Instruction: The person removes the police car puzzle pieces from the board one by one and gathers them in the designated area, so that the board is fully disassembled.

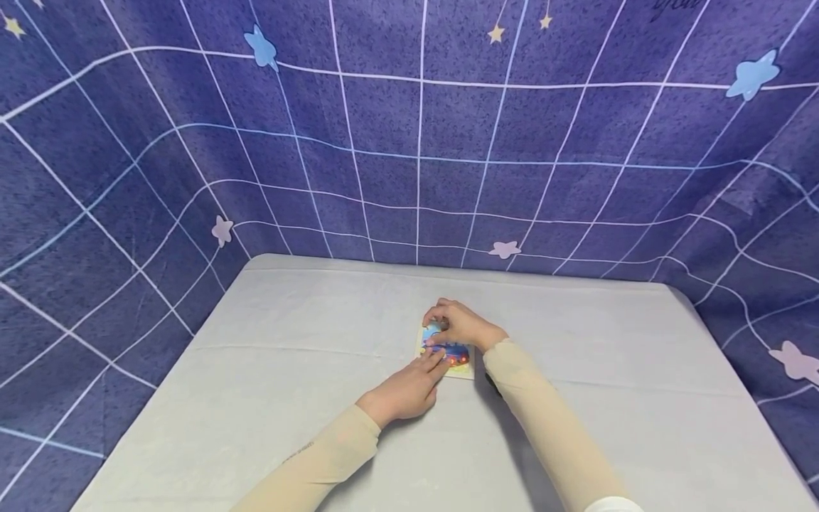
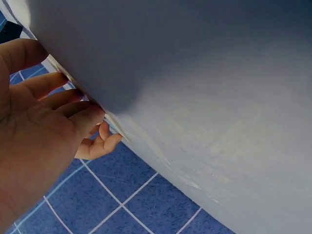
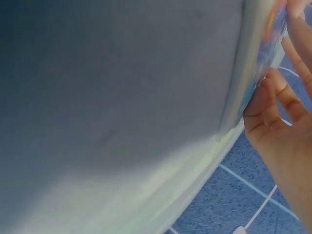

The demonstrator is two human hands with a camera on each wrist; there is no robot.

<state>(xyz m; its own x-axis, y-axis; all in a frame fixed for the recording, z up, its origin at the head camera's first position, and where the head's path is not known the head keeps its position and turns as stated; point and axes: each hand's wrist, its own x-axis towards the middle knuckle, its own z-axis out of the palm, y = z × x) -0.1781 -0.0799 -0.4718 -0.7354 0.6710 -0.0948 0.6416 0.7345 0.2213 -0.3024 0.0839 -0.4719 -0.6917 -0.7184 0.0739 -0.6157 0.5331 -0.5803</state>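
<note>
A small flat picture board [image 1: 459,353] with a pale border and blue, red and yellow printing, much like a child's puzzle, lies on the grey-white surface. Its lower left part is under the outstretched fingers of my left hand [image 1: 404,391]. Over its upper part arches my right hand [image 1: 467,324], thumb and fingers bent, with light blue print showing between them. In the right wrist view the fingertips of the right hand [image 3: 280,124] touch the board's face [image 3: 265,51]; whether they pinch a separate piece, I cannot tell. The left wrist view shows the board's thin edge [image 2: 116,126].
The pale cloth-covered table [image 1: 288,398] stretches out around the board. Behind it and at both sides hangs a dark blue curtain [image 1: 384,178] with a line grid and stars. A small dark object [image 1: 493,385] shows beneath the right forearm.
</note>
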